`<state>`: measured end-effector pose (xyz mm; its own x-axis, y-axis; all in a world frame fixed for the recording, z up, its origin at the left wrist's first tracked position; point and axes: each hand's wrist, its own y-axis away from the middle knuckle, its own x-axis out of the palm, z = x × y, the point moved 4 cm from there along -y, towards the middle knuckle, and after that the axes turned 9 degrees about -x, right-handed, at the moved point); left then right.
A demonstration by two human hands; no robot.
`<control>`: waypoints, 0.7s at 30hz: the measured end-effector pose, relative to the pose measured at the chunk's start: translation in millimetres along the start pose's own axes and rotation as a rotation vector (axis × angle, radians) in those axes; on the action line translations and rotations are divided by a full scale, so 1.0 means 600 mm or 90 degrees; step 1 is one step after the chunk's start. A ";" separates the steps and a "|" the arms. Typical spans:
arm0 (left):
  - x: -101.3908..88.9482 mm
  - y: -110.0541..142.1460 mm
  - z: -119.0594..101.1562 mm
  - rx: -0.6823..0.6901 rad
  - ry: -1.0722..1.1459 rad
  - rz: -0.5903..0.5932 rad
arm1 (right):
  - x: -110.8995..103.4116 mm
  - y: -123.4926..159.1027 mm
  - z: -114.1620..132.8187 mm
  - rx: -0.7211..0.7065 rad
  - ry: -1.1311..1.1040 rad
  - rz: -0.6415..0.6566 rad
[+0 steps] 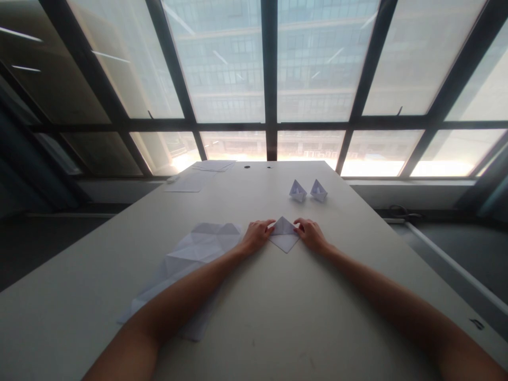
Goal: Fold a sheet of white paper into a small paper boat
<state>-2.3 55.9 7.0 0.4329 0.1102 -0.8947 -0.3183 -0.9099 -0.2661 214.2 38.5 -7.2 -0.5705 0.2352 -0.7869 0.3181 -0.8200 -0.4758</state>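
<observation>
A small sheet of white paper point(284, 242), folded into a diamond with a crease across its middle, lies on the white table between my two hands. My left hand point(257, 234) grips its left corner between thumb and fingers. At the opposite corner, my right hand point(311, 233) pinches the paper in the same way. Beyond my right hand stand two folded paper boats, a left one point(297, 191) and a right one point(318, 191). Creased white paper point(190, 254) is spread under and beside my left forearm, which hides part of it.
The long white table point(301, 317) narrows toward a wall of dark-framed windows. Flat white sheets point(190, 181) lie at its far left. A round dark hole point(246, 167) is near the far edge. A small dark object point(477, 324) sits by the right edge.
</observation>
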 end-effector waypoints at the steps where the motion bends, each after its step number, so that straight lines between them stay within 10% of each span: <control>1: 0.000 0.000 0.000 -0.004 -0.008 0.004 | 0.000 0.000 -0.001 0.002 0.001 0.002; 11: 0.016 -0.002 0.004 0.060 -0.004 -0.004 | 0.005 0.004 0.004 -0.108 -0.020 -0.009; 21: 0.036 0.011 -0.006 0.192 -0.034 0.187 | 0.013 0.009 0.037 -0.222 -0.005 0.143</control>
<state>8.1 50.8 -13.0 0.2460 -0.1082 -0.9632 -0.6574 -0.7489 -0.0838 194.8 24.5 -7.1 -0.4639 0.0656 -0.8835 0.6715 -0.6245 -0.3989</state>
